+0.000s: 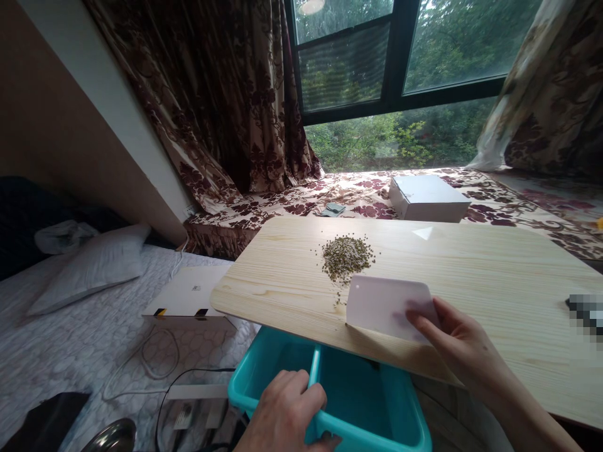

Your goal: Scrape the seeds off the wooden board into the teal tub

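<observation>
Grip: left hand [289, 411] curled over the near rim of the teal bin [377, 436], at the end of its divider [315, 367]; right hand [464, 339] pinching a translucent scraper [389, 307] at its right end, thumb on the near face, fingers showing through from behind.

Layout, left to right. Far left: white pillow [94, 270] on a pale quilted bed [61, 351]. Next, a flat white box [188, 292] with black-and-yellow marks along its front edge, near the table's left corner; a pale cable [176, 358] loops in front of it. Teal bin: two compartments, its far part beneath the near edge of the wooden table [499, 276]. Small greenish-brown seeds [346, 256] heaped on the tabletop, left of its middle; a few strays trail toward the near edge. Scraper tilted, its upper left corner just beside the heap; contact of its lower edge with the wood cannot be told. Behind the table, on the floral window ledge: another white box [428, 198]. Far right: a pixelated object [586, 312], identity unclear.
</observation>
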`<state>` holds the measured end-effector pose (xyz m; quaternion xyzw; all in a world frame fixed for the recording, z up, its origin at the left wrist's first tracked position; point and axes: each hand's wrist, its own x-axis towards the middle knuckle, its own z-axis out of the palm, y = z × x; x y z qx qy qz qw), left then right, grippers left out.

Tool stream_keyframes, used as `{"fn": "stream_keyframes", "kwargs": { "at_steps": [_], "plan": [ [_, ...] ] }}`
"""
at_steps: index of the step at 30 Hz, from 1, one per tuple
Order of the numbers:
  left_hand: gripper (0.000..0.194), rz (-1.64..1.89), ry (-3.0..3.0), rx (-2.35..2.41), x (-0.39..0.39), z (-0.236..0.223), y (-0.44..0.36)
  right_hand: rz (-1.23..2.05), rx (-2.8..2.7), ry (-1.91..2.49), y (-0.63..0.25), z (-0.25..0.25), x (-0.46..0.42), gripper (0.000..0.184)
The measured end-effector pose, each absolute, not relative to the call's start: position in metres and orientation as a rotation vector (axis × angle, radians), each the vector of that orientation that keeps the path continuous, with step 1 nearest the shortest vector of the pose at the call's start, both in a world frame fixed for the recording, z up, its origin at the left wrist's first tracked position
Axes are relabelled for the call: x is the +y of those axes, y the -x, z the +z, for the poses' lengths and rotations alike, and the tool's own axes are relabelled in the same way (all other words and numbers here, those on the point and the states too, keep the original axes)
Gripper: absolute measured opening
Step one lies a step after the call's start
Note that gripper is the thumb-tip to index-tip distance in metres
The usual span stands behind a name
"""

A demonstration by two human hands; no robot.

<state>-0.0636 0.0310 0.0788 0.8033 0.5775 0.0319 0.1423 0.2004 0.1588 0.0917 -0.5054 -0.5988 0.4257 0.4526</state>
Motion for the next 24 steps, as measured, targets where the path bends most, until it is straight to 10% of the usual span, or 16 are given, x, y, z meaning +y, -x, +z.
{"fn": "stream_keyframes", "kwargs": {
  "at_steps": [24],
  "plan": [
    [0.022,0.295,-2.309,1.74,0.023,0.073,0.085,1.0,-1.553,1.197,-0.167,0.096,0.163,0.015]
  ]
}}
